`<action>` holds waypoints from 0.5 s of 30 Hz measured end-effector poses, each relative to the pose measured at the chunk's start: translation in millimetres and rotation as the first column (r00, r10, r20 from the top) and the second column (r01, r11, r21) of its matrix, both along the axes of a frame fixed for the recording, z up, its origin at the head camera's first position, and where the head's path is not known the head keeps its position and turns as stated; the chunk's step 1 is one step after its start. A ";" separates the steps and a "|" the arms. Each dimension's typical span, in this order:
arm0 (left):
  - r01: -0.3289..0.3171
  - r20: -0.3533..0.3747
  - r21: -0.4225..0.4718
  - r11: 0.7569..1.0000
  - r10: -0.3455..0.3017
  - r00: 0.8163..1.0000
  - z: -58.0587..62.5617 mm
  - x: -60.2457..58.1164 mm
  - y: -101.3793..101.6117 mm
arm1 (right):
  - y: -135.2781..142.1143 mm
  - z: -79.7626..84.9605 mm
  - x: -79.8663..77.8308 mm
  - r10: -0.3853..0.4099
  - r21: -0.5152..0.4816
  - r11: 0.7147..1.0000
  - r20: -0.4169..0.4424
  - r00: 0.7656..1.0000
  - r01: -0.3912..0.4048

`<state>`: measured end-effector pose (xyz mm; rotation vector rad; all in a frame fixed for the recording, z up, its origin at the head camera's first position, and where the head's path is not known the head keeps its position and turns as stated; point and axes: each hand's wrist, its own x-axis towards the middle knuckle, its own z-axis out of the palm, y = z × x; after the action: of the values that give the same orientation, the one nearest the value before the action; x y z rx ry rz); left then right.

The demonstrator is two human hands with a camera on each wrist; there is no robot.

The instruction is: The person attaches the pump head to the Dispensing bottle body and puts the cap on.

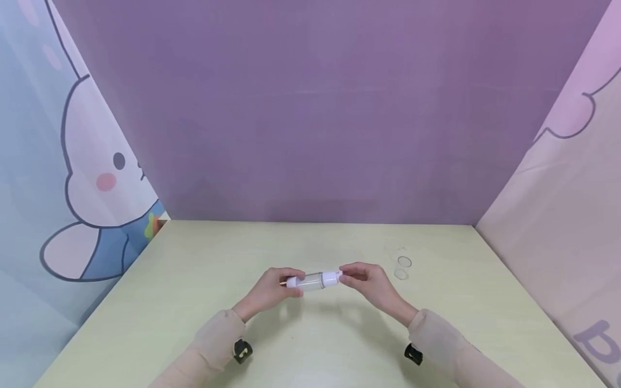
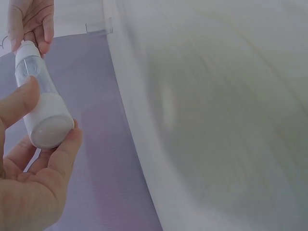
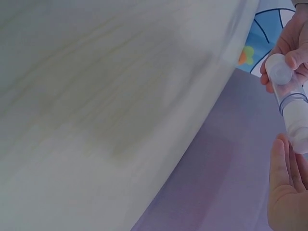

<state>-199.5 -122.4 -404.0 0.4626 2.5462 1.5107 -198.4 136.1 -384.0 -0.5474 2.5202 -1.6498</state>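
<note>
A slim pump bottle [image 1: 310, 281], clear in the middle and white at both ends, is held nearly level above the table. My left hand [image 1: 273, 291] grips its left end, the thumb on the near side; in the left wrist view the bottle's round white base [image 2: 50, 130] faces the camera. At the opposite end, the thumb and fingers of my right hand [image 1: 371, 285] pinch the small tip beyond the white collar [image 1: 331, 278]. The right wrist view shows the right fingers [image 3: 279, 161] against that white end, with the right thumb hidden.
A clear see-through piece with round rims, apparently a cap [image 1: 404, 262], lies on the table right of my right hand. Behind the pale table [image 1: 218, 248] stands a purple panel [image 1: 310, 118]. Printed cloths hang at the left [image 1: 29, 215] and right [image 1: 572, 215].
</note>
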 end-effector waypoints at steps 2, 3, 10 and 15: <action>-0.005 0.005 0.004 1.000 0.004 1.000 0.6 -0.1 0.1 | -0.1 0.1 -0.7 0.015 -0.015 1.000 -0.001 1.000 -0.015; -0.008 0.007 0.006 1.000 0.008 1.000 0.9 -0.3 0.3 | -0.1 0.1 -1.2 0.027 -0.028 0.999 0.000 1.000 -0.027; -0.017 0.014 0.016 1.000 0.017 1.000 1.9 -1.1 0.9 | 0.1 2.7 -1.2 0.075 -0.104 0.992 0.029 0.997 -0.072; -0.014 0.016 0.007 1.000 0.014 1.000 2.3 -1.5 0.7 | 0.6 2.3 -0.7 0.070 -0.109 0.992 0.037 0.997 -0.066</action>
<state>-201.0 -121.7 -401.7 0.4327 2.5380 1.5219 -199.1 136.7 -381.8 -0.5959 2.3681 -1.7612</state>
